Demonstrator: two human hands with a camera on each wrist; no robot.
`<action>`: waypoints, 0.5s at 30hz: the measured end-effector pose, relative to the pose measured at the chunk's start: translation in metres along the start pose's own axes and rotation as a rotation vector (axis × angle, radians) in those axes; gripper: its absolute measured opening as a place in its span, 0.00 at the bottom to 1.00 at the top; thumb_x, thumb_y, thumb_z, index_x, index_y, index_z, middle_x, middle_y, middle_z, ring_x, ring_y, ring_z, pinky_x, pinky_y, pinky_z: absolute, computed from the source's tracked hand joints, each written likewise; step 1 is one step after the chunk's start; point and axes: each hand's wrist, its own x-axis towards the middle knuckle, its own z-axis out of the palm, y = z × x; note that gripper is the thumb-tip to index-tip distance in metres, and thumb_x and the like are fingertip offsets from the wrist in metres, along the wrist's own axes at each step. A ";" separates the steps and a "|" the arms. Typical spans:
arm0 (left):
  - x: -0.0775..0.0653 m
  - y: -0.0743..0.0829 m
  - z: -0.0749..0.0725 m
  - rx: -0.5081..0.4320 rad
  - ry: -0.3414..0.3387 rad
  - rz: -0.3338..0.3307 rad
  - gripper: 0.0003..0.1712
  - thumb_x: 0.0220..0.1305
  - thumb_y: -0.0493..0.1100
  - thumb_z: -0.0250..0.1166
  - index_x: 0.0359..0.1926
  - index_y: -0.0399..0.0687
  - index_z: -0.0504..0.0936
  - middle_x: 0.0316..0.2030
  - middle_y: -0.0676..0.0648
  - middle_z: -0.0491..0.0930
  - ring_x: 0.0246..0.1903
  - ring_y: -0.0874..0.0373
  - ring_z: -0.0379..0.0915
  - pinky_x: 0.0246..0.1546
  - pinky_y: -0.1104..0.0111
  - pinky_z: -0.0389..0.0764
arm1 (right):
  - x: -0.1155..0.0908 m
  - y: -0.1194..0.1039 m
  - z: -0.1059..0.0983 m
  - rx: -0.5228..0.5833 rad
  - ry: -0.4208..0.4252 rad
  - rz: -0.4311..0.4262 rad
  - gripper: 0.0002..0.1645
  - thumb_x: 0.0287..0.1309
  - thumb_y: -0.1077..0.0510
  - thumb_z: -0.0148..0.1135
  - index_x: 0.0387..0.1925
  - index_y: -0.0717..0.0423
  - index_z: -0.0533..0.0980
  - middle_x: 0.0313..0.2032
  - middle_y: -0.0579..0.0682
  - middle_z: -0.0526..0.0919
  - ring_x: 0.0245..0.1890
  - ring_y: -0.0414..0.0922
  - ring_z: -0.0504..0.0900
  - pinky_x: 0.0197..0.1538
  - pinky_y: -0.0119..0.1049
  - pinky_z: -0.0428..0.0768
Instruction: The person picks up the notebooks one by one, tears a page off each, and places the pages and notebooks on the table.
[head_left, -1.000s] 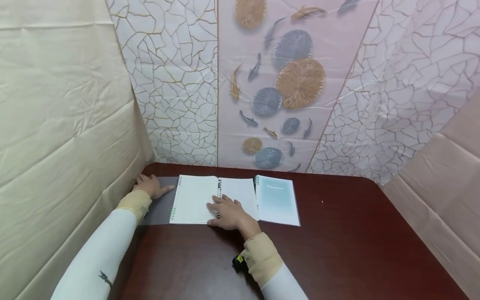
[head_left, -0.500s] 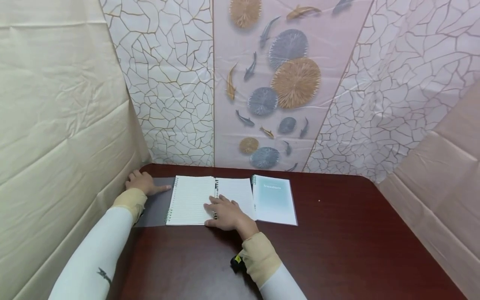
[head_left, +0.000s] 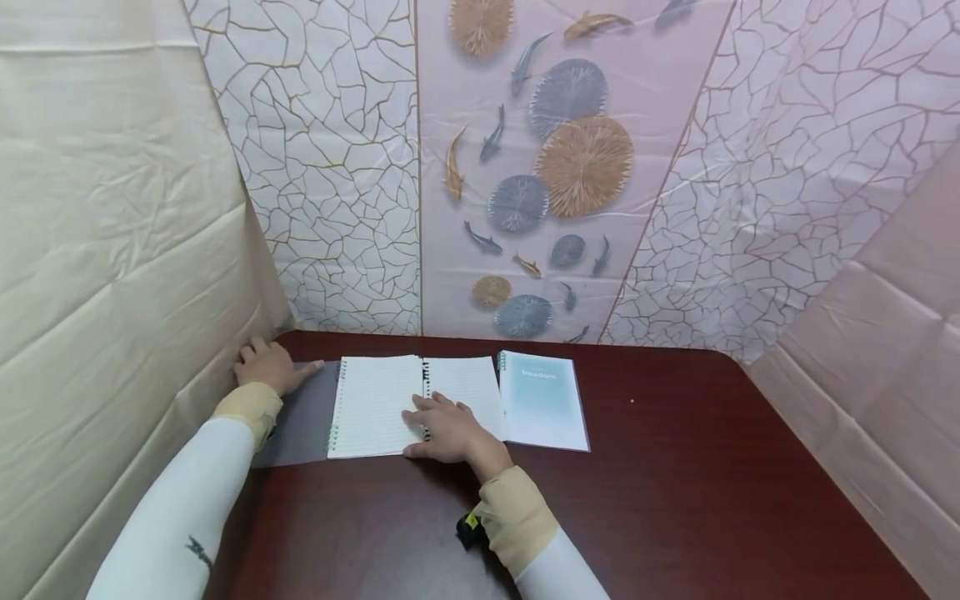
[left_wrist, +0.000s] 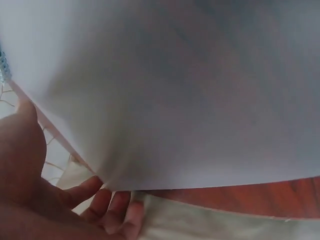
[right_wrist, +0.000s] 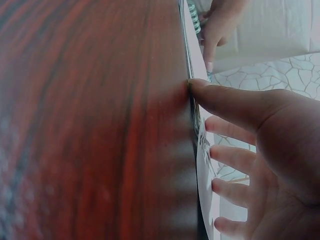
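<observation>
A row of spiral notebooks lies along the far side of the table. The leftmost has a lined white page [head_left: 372, 408] showing and a dark grey translucent cover [head_left: 306, 421] spread out to its left. My left hand [head_left: 266, 367] is at that cover's upper outer corner, thumb stretched along the far edge; in the left wrist view its fingertips [left_wrist: 100, 185] meet the corner of the pale sheet. My right hand [head_left: 447, 429] rests spread over the black rings between the lined pages, its thumb [right_wrist: 220, 97] at the near edge.
A notebook with a blue-white "freedom" cover [head_left: 542, 404] and green rings lies to the right, beside a middle lined page [head_left: 472, 387]. Dark red-brown table [head_left: 675, 500] extends right and toward me. Beige cloth [head_left: 112, 275] hangs close on the left; patterned cloth stands behind.
My left hand has shifted left and slightly down toward the cloth, and the grey cover's near outer corner has swung down and left. My right hand stays on the pages; the view has turned slightly.
</observation>
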 end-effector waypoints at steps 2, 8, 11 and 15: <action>0.001 0.001 -0.003 -0.004 0.024 0.015 0.59 0.68 0.72 0.64 0.54 0.07 0.70 0.51 0.15 0.59 0.51 0.18 0.65 0.45 0.31 0.77 | 0.000 -0.001 -0.001 -0.002 0.002 0.000 0.40 0.70 0.37 0.68 0.78 0.43 0.70 0.82 0.49 0.59 0.83 0.56 0.52 0.78 0.64 0.58; -0.001 0.011 -0.027 -0.018 0.053 0.033 0.48 0.71 0.58 0.70 0.56 0.06 0.69 0.52 0.12 0.59 0.46 0.18 0.71 0.33 0.41 0.83 | -0.001 -0.003 -0.002 -0.010 0.006 -0.002 0.40 0.70 0.37 0.67 0.78 0.43 0.71 0.82 0.49 0.59 0.83 0.57 0.53 0.77 0.64 0.58; 0.001 0.014 -0.040 -0.056 0.060 0.034 0.37 0.72 0.46 0.67 0.55 0.08 0.68 0.49 0.12 0.62 0.45 0.19 0.73 0.35 0.40 0.83 | -0.001 -0.003 -0.001 -0.014 0.006 -0.002 0.40 0.70 0.37 0.67 0.77 0.43 0.71 0.82 0.50 0.60 0.82 0.57 0.53 0.77 0.64 0.58; 0.003 0.022 -0.064 -0.116 0.067 0.075 0.20 0.71 0.32 0.55 0.52 0.10 0.67 0.46 0.10 0.65 0.43 0.19 0.75 0.38 0.37 0.83 | -0.003 -0.002 -0.002 -0.017 0.013 0.004 0.39 0.70 0.38 0.67 0.77 0.44 0.71 0.82 0.50 0.60 0.82 0.58 0.53 0.77 0.64 0.58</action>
